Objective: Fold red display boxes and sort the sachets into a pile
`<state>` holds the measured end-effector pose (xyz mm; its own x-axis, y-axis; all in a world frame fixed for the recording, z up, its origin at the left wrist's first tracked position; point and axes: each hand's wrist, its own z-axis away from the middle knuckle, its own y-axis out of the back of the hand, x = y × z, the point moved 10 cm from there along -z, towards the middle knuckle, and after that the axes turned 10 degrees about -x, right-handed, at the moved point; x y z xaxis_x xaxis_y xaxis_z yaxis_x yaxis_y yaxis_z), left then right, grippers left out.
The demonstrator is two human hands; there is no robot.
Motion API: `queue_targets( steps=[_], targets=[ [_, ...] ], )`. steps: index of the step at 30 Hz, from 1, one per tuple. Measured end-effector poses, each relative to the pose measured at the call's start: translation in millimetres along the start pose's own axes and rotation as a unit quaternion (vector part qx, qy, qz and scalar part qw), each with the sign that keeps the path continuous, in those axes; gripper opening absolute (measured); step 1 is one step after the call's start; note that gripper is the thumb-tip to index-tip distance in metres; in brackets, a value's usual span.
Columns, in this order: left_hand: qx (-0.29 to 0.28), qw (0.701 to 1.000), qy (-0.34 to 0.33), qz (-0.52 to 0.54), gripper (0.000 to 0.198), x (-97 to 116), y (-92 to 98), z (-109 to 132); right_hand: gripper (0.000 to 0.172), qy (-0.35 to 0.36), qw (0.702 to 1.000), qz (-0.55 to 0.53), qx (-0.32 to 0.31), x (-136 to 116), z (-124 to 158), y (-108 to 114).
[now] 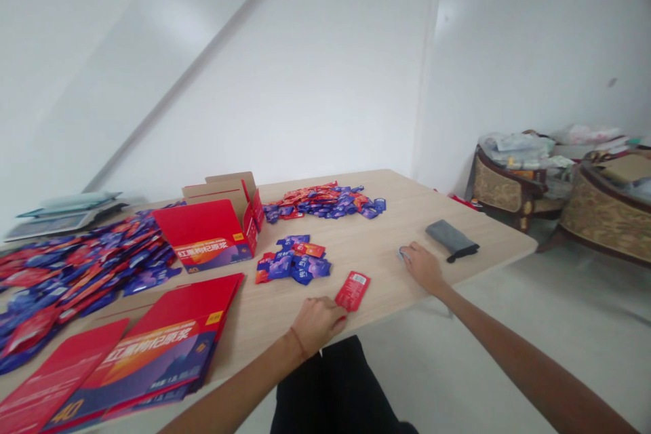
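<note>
Along the near edge of the bench [397,207], a red packet [355,287] lies with its near end pinched between the thumb and fingers of the left hand [318,321]. Toward the bench's right corner, the right hand [423,267] has its fingers pressed together on a pale item [401,253], too small to identify, near a grey pouch [450,237]. A small pile of packets [292,260] lies farther from that edge.
</note>
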<state>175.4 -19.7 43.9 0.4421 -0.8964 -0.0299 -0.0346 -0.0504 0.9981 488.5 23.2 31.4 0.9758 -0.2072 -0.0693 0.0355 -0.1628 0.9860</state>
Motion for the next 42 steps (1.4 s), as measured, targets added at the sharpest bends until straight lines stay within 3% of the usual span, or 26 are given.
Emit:
queue_targets(
  steps=[4,7,9,11,13,14,16,20,23,25,27,29,34,42],
  targets=[
    [-0.014,1.000,-0.013,-0.019,0.017,2.3,-1.0,3.4,0.031,0.002,1.000,-0.004,0.003,0.7,0.1,0.2],
    [0.073,0.989,0.051,0.120,0.018,-20.5,22.0,5.0,0.030,0.001,1.000,-0.005,0.006,1.5,-1.0,-1.1],
    [0.139,0.946,0.108,0.273,0.020,-44.5,32.6,6.4,0.029,0.002,1.000,-0.005,0.006,1.6,-1.5,-2.0],
    [0.161,0.874,0.165,0.428,0.019,-66.0,25.4,5.4,0.029,0.002,1.000,-0.004,0.009,1.8,-1.4,-2.3],
    [0.131,0.808,0.218,0.532,0.022,-77.2,5.2,2.4,0.029,0.000,1.000,-0.004,0.010,2.0,-1.1,-2.3],
    [0.108,0.789,0.238,0.556,0.024,-79.2,-5.2,1.1,0.029,-0.001,1.000,-0.004,0.009,2.1,-0.9,-2.3],
    [0.066,0.779,0.263,0.566,0.026,-79.6,-21.5,-0.7,0.029,-0.003,1.000,-0.006,0.008,2.2,-0.5,-2.0],
    [0.013,0.793,0.266,0.548,0.024,-76.2,-37.1,-3.8,0.031,-0.003,1.000,-0.008,0.005,1.6,-0.2,-0.9],
    [-0.008,0.815,0.261,0.517,0.013,-75.3,-31.3,-3.8,0.031,-0.002,1.000,-0.006,0.005,2.1,-0.5,-1.0],
    [-0.008,0.879,0.235,0.415,0.006,-71.9,-11.7,-4.0,0.030,-0.003,1.000,-0.006,0.007,2.8,-0.9,-1.8],
    [-0.016,0.956,0.174,0.238,0.012,-56.8,10.4,-4.7,0.029,-0.003,1.000,-0.006,0.008,3.2,-1.2,-2.6],
    [-0.023,0.993,0.089,0.079,0.019,-32.9,20.9,-2.6,0.029,-0.002,1.000,-0.004,0.011,3.0,-1.2,-3.0],
    [0.047,0.997,-0.060,0.006,0.027,3.8,19.3,16.9,0.028,0.005,1.000,0.006,0.026,2.1,-0.7,-2.2],
    [0.112,0.987,-0.076,0.082,0.035,-5.8,2.9,31.3,0.031,0.012,0.999,0.004,0.040,7.0,-3.2,-10.7]
  ],
)
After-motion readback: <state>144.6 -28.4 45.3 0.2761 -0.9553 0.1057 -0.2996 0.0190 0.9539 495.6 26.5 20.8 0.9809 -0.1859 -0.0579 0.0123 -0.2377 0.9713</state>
